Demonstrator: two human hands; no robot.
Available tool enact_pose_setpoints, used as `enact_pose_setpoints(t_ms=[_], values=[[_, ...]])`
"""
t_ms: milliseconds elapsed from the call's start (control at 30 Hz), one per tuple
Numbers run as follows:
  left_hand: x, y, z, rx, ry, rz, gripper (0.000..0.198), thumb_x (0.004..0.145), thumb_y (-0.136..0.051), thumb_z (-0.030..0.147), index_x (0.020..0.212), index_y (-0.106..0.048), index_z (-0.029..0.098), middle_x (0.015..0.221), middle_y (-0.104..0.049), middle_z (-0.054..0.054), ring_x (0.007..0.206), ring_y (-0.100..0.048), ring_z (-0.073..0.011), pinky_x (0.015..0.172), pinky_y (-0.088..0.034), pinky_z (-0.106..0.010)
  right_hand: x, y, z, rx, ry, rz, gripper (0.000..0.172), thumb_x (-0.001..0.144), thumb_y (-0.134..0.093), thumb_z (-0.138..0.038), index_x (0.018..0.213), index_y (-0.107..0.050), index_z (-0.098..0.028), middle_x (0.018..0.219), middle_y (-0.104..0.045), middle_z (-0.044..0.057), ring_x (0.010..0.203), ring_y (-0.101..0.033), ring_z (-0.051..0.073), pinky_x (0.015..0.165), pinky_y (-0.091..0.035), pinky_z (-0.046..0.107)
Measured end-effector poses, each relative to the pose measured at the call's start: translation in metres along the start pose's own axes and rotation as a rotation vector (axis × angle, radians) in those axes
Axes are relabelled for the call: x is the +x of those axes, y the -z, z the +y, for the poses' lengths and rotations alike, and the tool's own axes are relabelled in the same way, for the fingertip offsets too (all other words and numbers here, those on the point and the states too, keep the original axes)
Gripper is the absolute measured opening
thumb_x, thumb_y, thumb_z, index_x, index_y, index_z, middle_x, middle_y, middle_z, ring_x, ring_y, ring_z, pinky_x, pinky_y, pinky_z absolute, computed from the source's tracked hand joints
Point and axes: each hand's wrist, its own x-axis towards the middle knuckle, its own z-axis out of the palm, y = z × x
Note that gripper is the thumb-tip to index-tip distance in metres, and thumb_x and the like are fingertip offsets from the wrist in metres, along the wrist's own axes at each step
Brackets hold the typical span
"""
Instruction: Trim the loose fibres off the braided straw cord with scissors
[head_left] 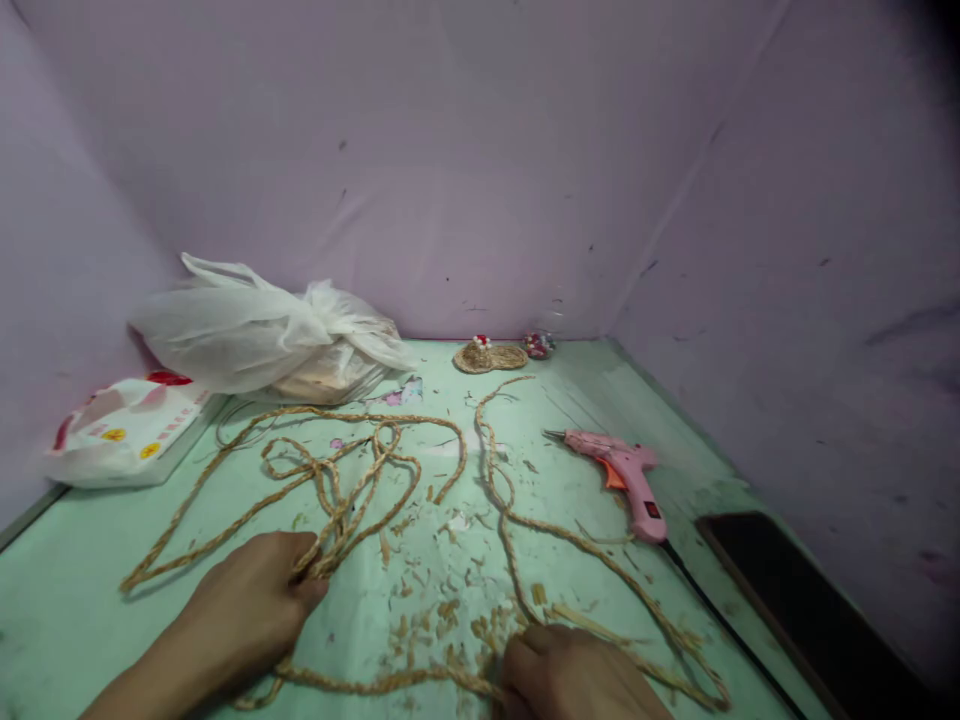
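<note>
A long braided straw cord (pixel 390 418) lies in loose loops over the pale green tabletop. My left hand (pixel 262 590), low on the left, is closed around several strands of it, where the loops bunch together. At the bottom right my right hand (pixel 570 670) grips another stretch of the cord, its fingertips partly hidden. One length of cord runs between the two hands near the front. Beyond the right hand, two more lengths lead up the table, twisting around each other.
A pink glue gun (pixel 630 475) lies at right, its black cable trailing forward beside a dark flat object (pixel 802 610). At the back are a small straw sandal-like piece (pixel 491 357), a white plastic bag (pixel 247 325) and a tissue pack (pixel 135 430). Straw scraps (pixel 442 620) litter the middle.
</note>
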Motion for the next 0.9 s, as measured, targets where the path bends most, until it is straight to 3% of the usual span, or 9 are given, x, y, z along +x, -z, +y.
enact_pose_setpoints(t_ms=[133,300,367,467,533,600,700,800,900], values=[[-0.002,0.001,0.002,-0.025,-0.029,0.02,0.018,0.07,-0.045,0.031,0.056,-0.044,0.019,0.057,-0.055,-0.002,0.057,-0.05,-0.0175,0.053,-0.026,-0.027,0.005,-0.002,-0.008,-0.052,-0.056,-0.01,0.008,0.066,-0.053,-0.014,0.065,-0.061,-0.017,0.064,-0.065,0.006,0.055,-0.053,0.015,0.049,-0.029,0.026],[-0.004,0.005,0.008,-0.041,0.013,0.113,0.017,0.069,-0.047,0.03,0.056,-0.046,0.019,0.055,-0.053,-0.002,0.055,-0.047,-0.0168,0.05,-0.024,-0.026,0.001,0.001,-0.009,0.07,0.018,0.113,0.01,0.068,-0.05,-0.016,0.067,-0.06,-0.016,0.066,-0.064,0.007,0.062,-0.057,0.019,0.072,-0.038,0.037],[0.0,0.007,0.008,-0.247,0.023,0.222,0.022,0.068,-0.051,0.032,0.053,-0.043,0.019,0.05,-0.047,0.001,0.05,-0.043,-0.0134,0.049,-0.025,-0.024,-0.002,0.006,-0.003,0.174,0.037,0.277,0.014,0.072,-0.046,-0.014,0.074,-0.059,-0.018,0.075,-0.064,0.007,0.073,-0.058,0.021,0.084,-0.035,0.043],[0.007,0.012,0.009,-0.865,0.097,0.286,0.029,0.068,-0.054,0.036,0.051,-0.038,0.019,0.043,-0.037,0.004,0.039,-0.032,-0.0084,0.041,-0.025,-0.021,-0.005,0.015,0.006,0.303,0.065,0.6,0.016,0.077,-0.045,-0.015,0.087,-0.055,-0.022,0.106,-0.059,0.011,0.098,-0.053,0.024,0.089,-0.034,0.042],[0.01,0.015,0.011,-1.282,0.132,0.241,0.025,0.067,-0.056,0.034,0.054,-0.041,0.02,0.044,-0.036,0.005,0.035,-0.029,-0.0071,0.037,-0.026,-0.021,-0.006,0.019,0.009,0.444,-0.012,0.725,0.016,0.079,-0.046,-0.017,0.09,-0.054,-0.026,0.103,-0.06,0.008,0.096,-0.054,0.024,0.084,-0.039,0.038],[0.01,0.018,0.013,-1.472,0.118,0.214,0.02,0.064,-0.059,0.03,0.056,-0.044,0.02,0.048,-0.04,0.004,0.036,-0.033,-0.0074,0.036,-0.03,-0.021,-0.006,0.02,0.007,0.611,-0.134,0.736,0.012,0.081,-0.046,-0.023,0.088,-0.055,-0.027,0.093,-0.062,0.007,0.089,-0.056,0.023,0.077,-0.042,0.035],[0.001,0.02,0.019,-1.239,0.051,0.207,0.019,0.063,-0.061,0.032,0.056,-0.049,0.02,0.048,-0.045,0.003,0.037,-0.038,-0.0093,0.037,-0.033,-0.022,-0.004,0.018,-0.002,0.957,-0.26,0.639,0.013,0.083,-0.045,-0.033,0.084,-0.055,-0.025,0.079,-0.062,0.006,0.075,-0.058,0.02,0.07,-0.045,0.032],[-0.015,0.016,0.033,-0.706,-0.062,0.22,0.021,0.064,-0.059,0.034,0.053,-0.049,0.019,0.045,-0.045,0.001,0.041,-0.041,-0.0117,0.043,-0.032,-0.024,0.001,0.015,-0.013,1.339,-0.24,0.441,0.019,0.08,-0.048,-0.04,0.085,-0.053,-0.023,0.082,-0.062,0.007,0.073,-0.058,0.019,0.07,-0.048,0.034],[-0.033,0.004,0.057,-0.259,-0.192,0.195,0.015,0.066,-0.054,0.028,0.056,-0.049,0.019,0.047,-0.049,-0.002,0.044,-0.044,-0.0154,0.048,-0.031,-0.028,0.004,0.011,-0.023,1.513,-0.195,0.289,0.023,0.076,-0.054,-0.043,0.083,-0.053,-0.02,0.087,-0.062,0.008,0.079,-0.058,0.02,0.073,-0.048,0.036]])
